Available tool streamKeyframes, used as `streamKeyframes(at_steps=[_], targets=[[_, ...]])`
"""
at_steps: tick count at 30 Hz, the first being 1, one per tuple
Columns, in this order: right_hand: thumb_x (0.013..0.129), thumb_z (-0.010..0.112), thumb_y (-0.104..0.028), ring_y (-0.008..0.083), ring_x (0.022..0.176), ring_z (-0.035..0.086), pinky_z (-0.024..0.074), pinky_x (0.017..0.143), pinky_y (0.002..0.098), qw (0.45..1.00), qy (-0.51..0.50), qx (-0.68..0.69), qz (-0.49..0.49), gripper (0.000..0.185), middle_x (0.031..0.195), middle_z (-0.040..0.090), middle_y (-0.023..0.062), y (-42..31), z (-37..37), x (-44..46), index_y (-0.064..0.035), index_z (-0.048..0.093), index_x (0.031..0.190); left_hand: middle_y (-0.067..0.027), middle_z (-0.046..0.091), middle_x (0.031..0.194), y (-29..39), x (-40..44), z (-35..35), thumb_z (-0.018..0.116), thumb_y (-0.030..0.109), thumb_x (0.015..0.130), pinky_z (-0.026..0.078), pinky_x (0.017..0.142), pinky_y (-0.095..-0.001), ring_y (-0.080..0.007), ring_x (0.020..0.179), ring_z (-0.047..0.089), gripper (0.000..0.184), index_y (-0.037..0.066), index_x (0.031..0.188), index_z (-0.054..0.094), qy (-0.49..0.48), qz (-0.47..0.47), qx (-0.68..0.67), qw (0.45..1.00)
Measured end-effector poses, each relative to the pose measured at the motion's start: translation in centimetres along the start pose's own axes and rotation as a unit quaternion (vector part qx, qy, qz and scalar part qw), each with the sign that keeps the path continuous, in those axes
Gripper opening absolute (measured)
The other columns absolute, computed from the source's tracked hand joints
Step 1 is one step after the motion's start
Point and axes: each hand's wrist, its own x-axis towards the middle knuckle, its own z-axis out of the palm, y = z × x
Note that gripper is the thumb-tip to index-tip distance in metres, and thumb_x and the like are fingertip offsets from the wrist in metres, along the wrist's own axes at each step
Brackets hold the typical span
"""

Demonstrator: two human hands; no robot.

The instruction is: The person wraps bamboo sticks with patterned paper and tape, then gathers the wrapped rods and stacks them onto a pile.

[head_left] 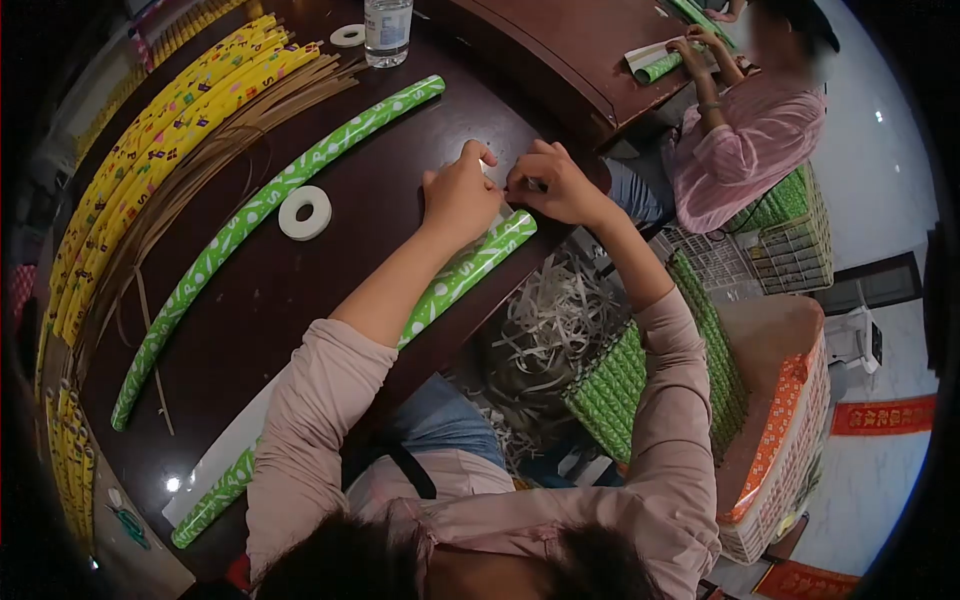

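Note:
A sheet of green patterned wrapping paper [480, 262], partly rolled into a tube with a white edge showing, lies along the table's near edge under my left forearm. My left hand [463, 195] is closed in a pinch above its far end. Close beside it, my right hand [556, 184] also has its fingers pinched together at that end. A small pale bit shows between the hands, too small to name. Beyond them a finished-looking green paper tube [272, 195] lies curved across the table, with a white tape roll [288, 216] next to it.
Yellow patterned tubes [160, 150] and thin brown strips [235, 125] line the table's left side. A water bottle [388, 30] stands at the back. Scissors [130, 525] lie lower left. Shredded strips [555, 305] and a basket [775, 440] are at right. A co-worker [750, 150] handles green paper.

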Motion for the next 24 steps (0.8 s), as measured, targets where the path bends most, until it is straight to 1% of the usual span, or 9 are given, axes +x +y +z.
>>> streamKeyframes(at_steps=[2,3,5,7,11,15,18,20,24], targets=[[0.073,0.076,-0.009,0.0171,0.079,0.049,0.0338,0.076,0.0328,0.998,0.055,-0.012,-0.008,0.013,0.076,0.06,-0.0032,-0.1,0.7,-0.5,-0.0119,0.065,0.08,-0.0038,0.072,0.083,0.3,-0.1,0.1,0.071,0.014,0.079,0.032,0.097,-0.0392,-0.0213,0.09,0.066,0.04,0.012,0.111,0.049,0.004,0.007,0.007,1.0],[0.073,0.076,-0.009,0.0171,0.079,0.049,0.0338,0.076,0.0328,0.998,0.053,-0.01,-0.008,0.013,0.076,0.06,-0.0032,-0.1,1.1,-0.7,-0.0119,0.065,0.08,-0.0036,0.072,0.082,0.4,-0.1,0.2,0.071,0.013,0.079,0.032,0.098,-0.04,-0.0216,0.09,0.066,0.041,0.011,0.112,0.047,0.01,0.002,0.011,1.0],[0.069,0.075,-0.002,0.0195,0.075,0.048,0.034,0.072,0.0331,0.991,0.12,-0.008,-0.049,0.017,0.076,0.06,-0.0008,-0.1,1.9,-0.9,-0.0101,0.063,0.078,-0.0034,0.071,0.081,0.5,-0.1,0.2,0.071,0.012,0.079,0.032,0.098,-0.0409,-0.0219,0.089,0.066,0.043,0.011,0.113,0.046,0.013,-0.006,0.016,1.0],[0.067,0.074,0.0,0.0205,0.074,0.048,0.0345,0.071,0.0328,0.99,0.126,-0.014,-0.057,0.018,0.076,0.06,-0.0001,-0.2,2.0,-1.1,-0.0092,0.062,0.078,-0.0035,0.071,0.08,0.5,0.1,0.1,0.071,0.011,0.078,0.034,0.098,-0.0424,-0.023,0.09,0.066,0.046,0.01,0.114,0.043,0.008,-0.016,-0.001,1.0],[0.063,0.071,0.006,0.0233,0.07,0.049,0.036,0.066,0.0328,0.988,0.124,-0.034,-0.088,0.022,0.077,0.06,0.0026,-0.1,2.1,-1.2,-0.0071,0.061,0.079,-0.0044,0.071,0.081,0.7,0.0,0.3,0.07,0.009,0.078,0.036,0.097,-0.0437,-0.0247,0.089,0.067,0.044,0.009,0.112,0.042,0.014,-0.018,-0.003,1.0],[0.063,0.07,0.006,0.0247,0.07,0.049,0.0375,0.065,0.0336,0.985,0.132,-0.023,-0.108,0.024,0.077,0.059,0.0043,-0.1,2.3,-1.2,-0.0067,0.06,0.08,-0.0049,0.069,0.08,0.6,0.1,0.8,0.069,0.008,0.078,0.038,0.094,-0.044,-0.0261,0.088,0.067,0.041,0.009,0.11,0.042,0.038,-0.027,0.03,0.998],[0.064,0.07,0.007,0.0257,0.07,0.049,0.0389,0.064,0.0342,0.986,0.128,-0.022,-0.103,0.024,0.076,0.059,0.0059,-0.2,2.3,-1.5,-0.0057,0.06,0.081,-0.0049,0.068,0.08,0.2,0.0,0.8,0.068,0.008,0.079,0.038,0.093,-0.0438,-0.0261,0.087,0.066,0.04,0.008,0.109,0.041,0.045,-0.014,0.03,0.998],[0.065,0.071,0.007,0.0258,0.069,0.049,0.0397,0.063,0.0332,0.987,0.148,0.006,-0.07,0.022,0.075,0.058,0.0066,-0.4,2.3,-1.3,-0.0045,0.059,0.079,-0.0048,0.068,0.08,0.1,0.0,0.7,0.068,0.007,0.079,0.038,0.093,-0.0436,-0.0259,0.086,0.066,0.039,0.008,0.108,0.041,0.04,0.001,0.023,0.999],[0.066,0.072,0.007,0.024,0.069,0.049,0.0392,0.061,0.032,0.982,0.175,0.038,-0.063,0.019,0.074,0.058,0.0061,-0.4,2.4,-1.2,-0.0036,0.06,0.076,-0.0042,0.067,0.081,0.3,-0.3,0.5,0.068,0.008,0.081,0.037,0.094,-0.0431,-0.0251,0.086,0.066,0.038,0.008,0.107,0.041,0.032,0.007,0.007,0.999]])
